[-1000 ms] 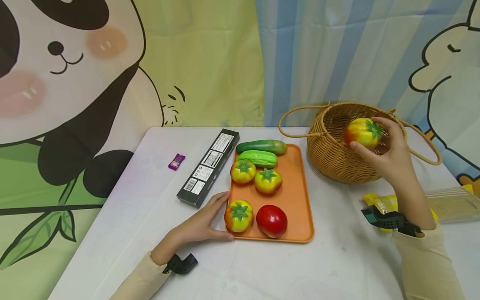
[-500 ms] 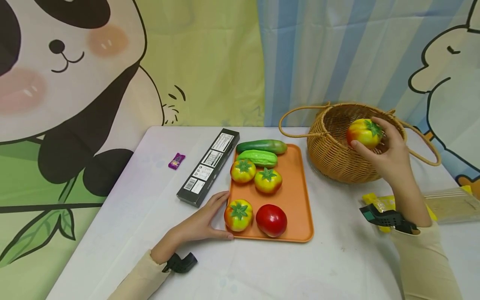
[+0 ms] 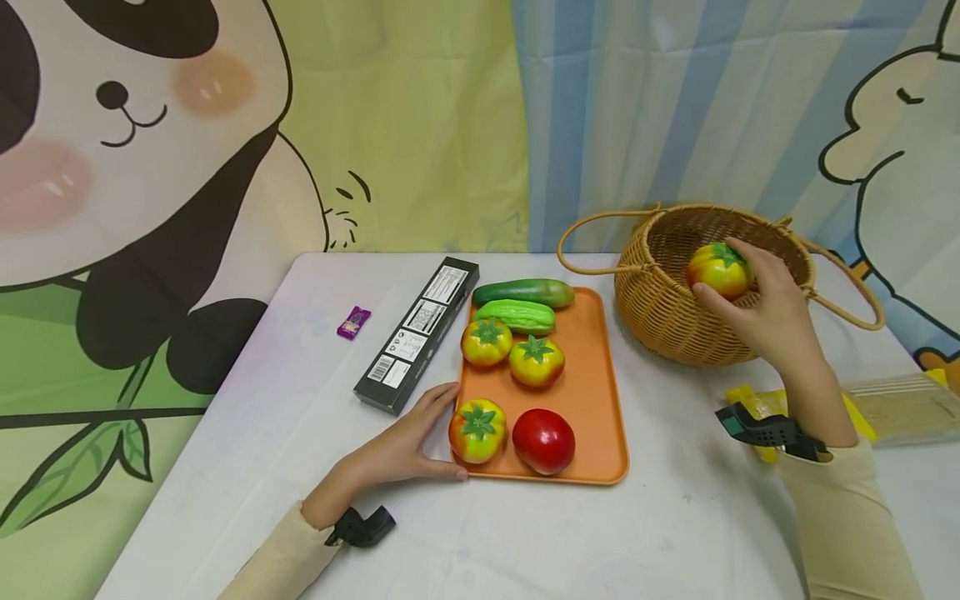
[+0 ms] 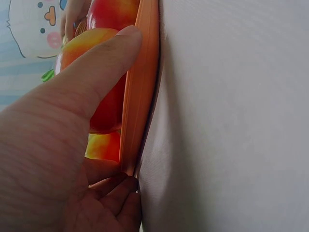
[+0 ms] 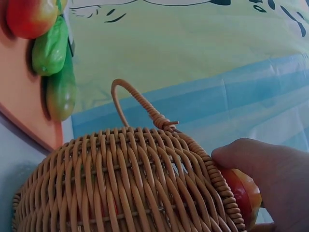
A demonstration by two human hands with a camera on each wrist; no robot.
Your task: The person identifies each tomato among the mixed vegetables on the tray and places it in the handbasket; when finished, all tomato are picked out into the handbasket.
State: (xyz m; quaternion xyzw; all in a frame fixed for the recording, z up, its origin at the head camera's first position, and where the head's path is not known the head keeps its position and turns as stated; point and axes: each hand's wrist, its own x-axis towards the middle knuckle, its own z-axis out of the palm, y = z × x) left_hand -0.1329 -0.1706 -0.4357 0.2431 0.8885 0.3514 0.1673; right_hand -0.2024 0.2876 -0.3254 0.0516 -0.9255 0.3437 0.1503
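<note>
A yellow-and-red tomato (image 3: 714,273) is hanging at the mouth of the wicker basket (image 3: 675,321) on the far right, and the right hand (image 3: 776,312) is gripping it between thumb and curled fingers! Leftward, the orange tray (image 3: 588,383) is carrying a red tomato (image 3: 543,442) near, three more yellow-and-red ones, and two green vegetables (image 3: 517,317) far. The left hand (image 3: 393,450) is spreading wide, thumb and fingers touching the tray's near-left corner. Beyond it, a black box (image 3: 416,337) is lying beside the tray, a purple packet (image 3: 353,322) resting farther left.
</note>
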